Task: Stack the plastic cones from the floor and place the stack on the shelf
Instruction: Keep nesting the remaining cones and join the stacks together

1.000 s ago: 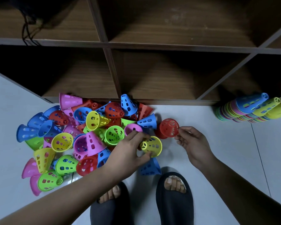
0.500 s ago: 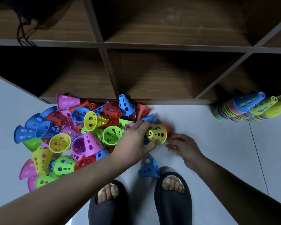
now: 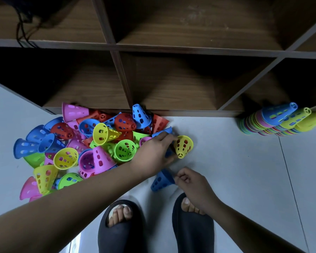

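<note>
- Black foam slippers (image 3: 120, 232) are nearest, just below the right-hand grip.
- Right hand (image 3: 192, 185): fingers curled, pinching the narrow end of a blue perforated plastic cone (image 3: 161, 181) that lies on the pale floor (image 3: 226, 161).
- Left hand (image 3: 153, 154), just beyond: thumb and fingers closed round a yellow perforated plastic cone (image 3: 183, 146). Red shows through its holes.
- Left of that grip: a loose pile of coloured cones (image 3: 84, 143).
- Far right of it: finished cone stacks (image 3: 274, 121) at the foot of the brown wooden shelf (image 3: 171, 48).
</note>
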